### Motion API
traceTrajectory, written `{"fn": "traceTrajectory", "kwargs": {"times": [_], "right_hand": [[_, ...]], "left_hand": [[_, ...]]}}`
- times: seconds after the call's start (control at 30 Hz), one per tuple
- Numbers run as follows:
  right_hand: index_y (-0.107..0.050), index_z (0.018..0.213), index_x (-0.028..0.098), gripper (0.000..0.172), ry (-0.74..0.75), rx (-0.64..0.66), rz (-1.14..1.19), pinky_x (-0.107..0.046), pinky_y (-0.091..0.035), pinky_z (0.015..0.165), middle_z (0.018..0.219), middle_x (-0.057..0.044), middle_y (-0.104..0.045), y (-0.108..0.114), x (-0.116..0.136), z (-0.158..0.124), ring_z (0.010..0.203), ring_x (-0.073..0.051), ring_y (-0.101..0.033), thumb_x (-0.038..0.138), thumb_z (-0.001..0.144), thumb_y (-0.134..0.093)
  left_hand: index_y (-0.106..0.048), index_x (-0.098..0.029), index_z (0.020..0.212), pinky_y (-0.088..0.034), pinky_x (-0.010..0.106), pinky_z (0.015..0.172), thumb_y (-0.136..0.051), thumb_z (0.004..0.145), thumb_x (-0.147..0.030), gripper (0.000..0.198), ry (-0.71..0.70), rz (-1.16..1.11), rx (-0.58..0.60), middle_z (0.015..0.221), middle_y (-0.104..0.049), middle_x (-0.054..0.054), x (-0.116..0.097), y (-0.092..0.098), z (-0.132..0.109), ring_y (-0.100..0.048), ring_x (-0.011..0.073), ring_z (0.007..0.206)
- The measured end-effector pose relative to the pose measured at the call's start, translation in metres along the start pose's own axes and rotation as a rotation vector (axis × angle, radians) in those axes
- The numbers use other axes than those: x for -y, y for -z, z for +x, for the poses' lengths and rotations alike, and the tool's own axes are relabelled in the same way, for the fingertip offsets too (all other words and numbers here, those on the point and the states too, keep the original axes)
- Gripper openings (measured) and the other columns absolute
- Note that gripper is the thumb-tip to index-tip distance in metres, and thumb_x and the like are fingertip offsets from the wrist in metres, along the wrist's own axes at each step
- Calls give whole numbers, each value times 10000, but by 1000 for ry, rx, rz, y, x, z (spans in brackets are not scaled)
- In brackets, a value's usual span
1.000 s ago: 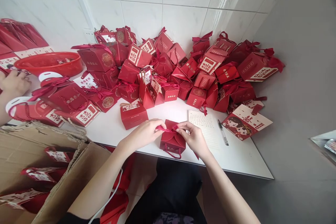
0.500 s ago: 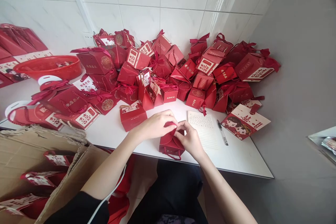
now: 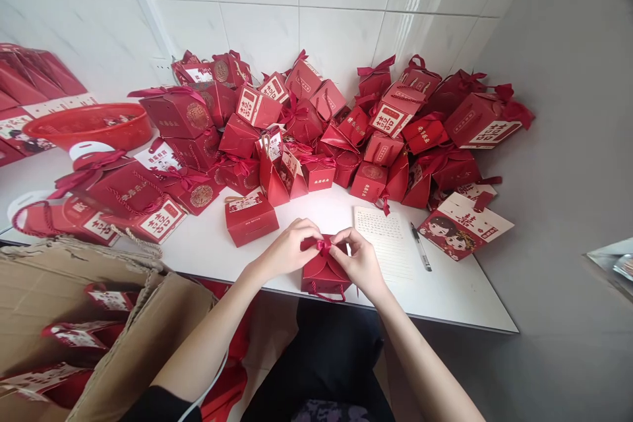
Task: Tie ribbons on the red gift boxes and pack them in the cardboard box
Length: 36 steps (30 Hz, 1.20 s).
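Observation:
A small dark red gift box (image 3: 324, 273) stands at the table's front edge, a twisted cord handle hanging down its near side. On its top sits a red ribbon (image 3: 324, 246), gathered into a small bow or knot. My left hand (image 3: 293, 247) pinches the ribbon from the left, fingers closed. From the right, my right hand (image 3: 360, 257) also grips the ribbon between thumb and fingers. Part of the box's right side is hidden behind my right hand. Just left and behind lies another red box (image 3: 251, 219) with a white printed label.
A heap of red gift boxes (image 3: 301, 122) fills the back of the white table (image 3: 287, 283). Right of my hands lie a written notepad (image 3: 383, 244), a pen (image 3: 420, 247) and a printed box (image 3: 465, 227). Lower left is a cardboard carton (image 3: 163, 316); behind it, a red basin (image 3: 89, 128).
My left hand has shifted slightly left and down, its fingers lower on the ribbon. The ribbon now shows as a gathered bow or knot between both hands. The view has moved slightly.

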State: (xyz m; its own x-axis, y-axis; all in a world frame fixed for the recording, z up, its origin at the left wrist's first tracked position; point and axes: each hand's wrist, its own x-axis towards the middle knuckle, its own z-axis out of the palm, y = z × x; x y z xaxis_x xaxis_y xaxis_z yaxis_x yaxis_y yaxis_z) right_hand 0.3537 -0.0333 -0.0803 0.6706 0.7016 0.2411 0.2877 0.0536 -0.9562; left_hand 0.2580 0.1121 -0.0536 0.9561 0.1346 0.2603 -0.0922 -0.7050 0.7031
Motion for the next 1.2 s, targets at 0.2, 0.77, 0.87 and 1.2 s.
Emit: {"fn": "traceTrajectory", "kwargs": {"times": [0.2,0.77,0.87,1.2], "right_hand": [[-540,742,208,64,9,35,-108,-293,-451,674,730,-8,-594,1,8,-1,687,-156,-549,259,749,-578],[-575,834,215,63,367,-21,-438,-368,-464,780,972,-83,-558,14,10,-5,927,-217,-546,248,854,-526],[-592,867,223,76,455,-31,-548,-401,-455,805,1043,-94,-508,13,7,-15,973,-237,-513,290,832,-585],[-622,872,214,110,625,-51,-767,-366,-427,747,997,-82,-521,16,12,-16,887,-208,-495,172,870,-521]], "left_hand": [[-597,-175,766,-421,343,874,-553,794,-244,86,40,-51,-103,977,-594,63,-3,-16,-13,-502,206,988],[-637,-189,630,-412,336,895,-479,845,-304,291,247,-234,-248,938,-612,36,-13,-31,-9,-521,196,996],[-628,-185,614,-413,324,887,-477,847,-308,303,245,-249,-240,937,-611,39,-12,-30,-9,-520,195,998],[-589,-162,633,-397,321,913,-396,890,-340,367,209,-311,-177,1035,-603,68,-7,-20,-15,-516,202,1045]]}}
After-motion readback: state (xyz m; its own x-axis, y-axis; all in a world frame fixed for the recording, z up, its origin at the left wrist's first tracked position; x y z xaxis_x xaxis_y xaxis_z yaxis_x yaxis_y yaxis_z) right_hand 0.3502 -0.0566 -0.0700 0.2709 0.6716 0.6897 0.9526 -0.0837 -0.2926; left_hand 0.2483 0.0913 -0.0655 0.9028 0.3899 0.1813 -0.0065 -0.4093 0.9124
